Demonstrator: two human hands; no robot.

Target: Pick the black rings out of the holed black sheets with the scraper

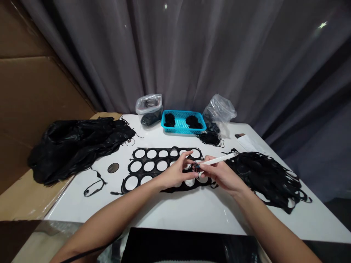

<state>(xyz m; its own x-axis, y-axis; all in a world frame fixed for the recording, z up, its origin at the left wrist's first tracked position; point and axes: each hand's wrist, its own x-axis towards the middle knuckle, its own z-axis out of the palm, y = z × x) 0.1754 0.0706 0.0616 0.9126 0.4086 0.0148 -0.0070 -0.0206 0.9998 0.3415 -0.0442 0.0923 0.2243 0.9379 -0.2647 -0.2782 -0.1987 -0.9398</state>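
My right hand (pixel 222 176) grips a slim white stick-shaped tool (pixel 218 160), its far end pointing up to the right. The near end shows a bluish tip by the fingers; its exact kind is unclear. Between my left hand's (pixel 175 171) curved thumb and fingers sits a small tangle of thin black strands (pixel 195 167), which the tool's tip meets. Both hands are over a black sheet with rows of round holes (pixel 155 171), lying flat on the white table (pixel 192 212). My left forearm and fingers hide part of that sheet.
A blue basket (pixel 183 130) with black bundles stands at the back, between two clear plastic bags (pixel 149 106) (pixel 221 107). Loose black strands (pixel 210 138) lie before it. Black material is heaped left (pixel 82 146) and right (pixel 263 179). A dark disc (pixel 113 168) lies left.
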